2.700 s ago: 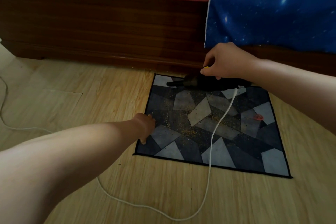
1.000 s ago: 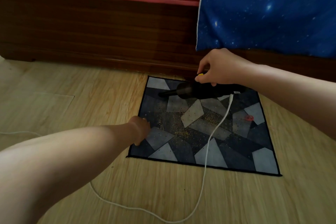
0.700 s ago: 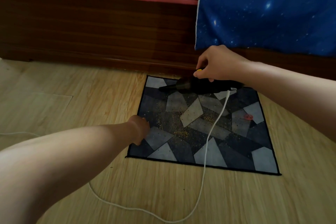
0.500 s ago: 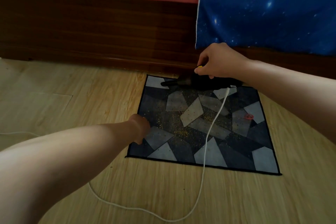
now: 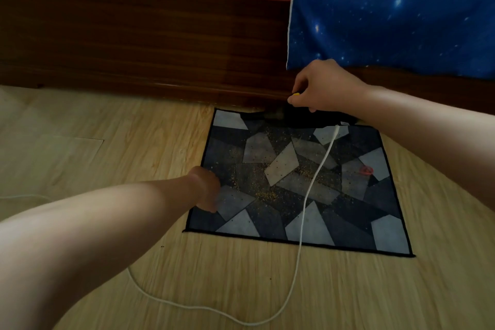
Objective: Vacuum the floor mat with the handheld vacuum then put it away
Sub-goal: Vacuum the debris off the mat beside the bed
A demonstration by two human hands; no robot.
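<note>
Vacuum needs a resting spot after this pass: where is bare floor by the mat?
Widest bare floor lies left of the mat, between bed frame and left hand. In front of the mat the cord crosses. Mat centre is crowded: crumbs, cord; the vacuum fills its far edge.

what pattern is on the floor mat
The floor mat has a patchwork of angular grey and dark blue shapes with a black edge; head view.

Left grip point(image 5: 207, 187) and right grip point(image 5: 322, 87) are bare, forearms point(image 5: 112, 225) too.
</note>
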